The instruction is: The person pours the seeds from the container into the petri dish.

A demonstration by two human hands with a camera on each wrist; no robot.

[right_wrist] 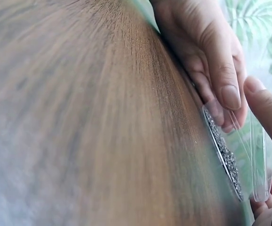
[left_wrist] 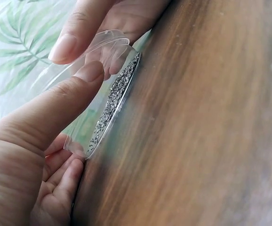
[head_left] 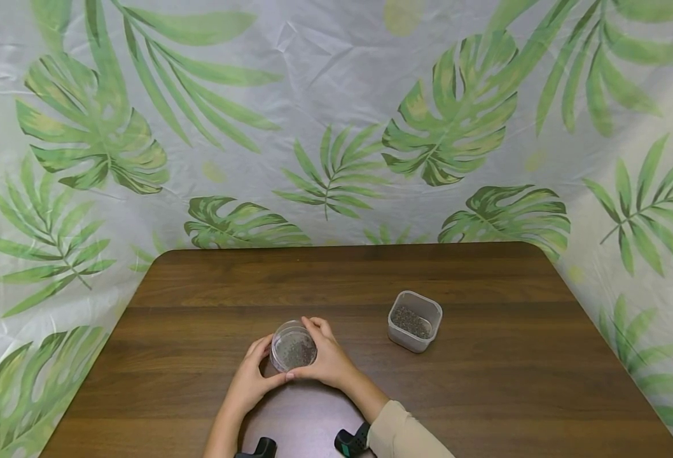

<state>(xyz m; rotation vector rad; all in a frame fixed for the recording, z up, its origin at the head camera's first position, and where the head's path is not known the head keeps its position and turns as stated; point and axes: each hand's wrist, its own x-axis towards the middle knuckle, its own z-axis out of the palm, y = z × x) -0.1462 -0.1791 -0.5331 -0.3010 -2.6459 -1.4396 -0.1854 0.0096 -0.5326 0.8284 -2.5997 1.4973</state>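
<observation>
A clear round dish stands on the table with dark grey granules over its bottom. My left hand grips it from the left, thumb at the near side and fingers round the far side. From the right, my right hand holds a clear round lid between thumb and fingers. The lid sits tilted over the dish, with a gap between the rims in the right wrist view. Both thumbs come close together at the near edge.
A square translucent plastic tub with similar dark granules stands to the right of my hands. The brown wooden table has rounded far corners. Behind it hangs a leaf-patterned cloth.
</observation>
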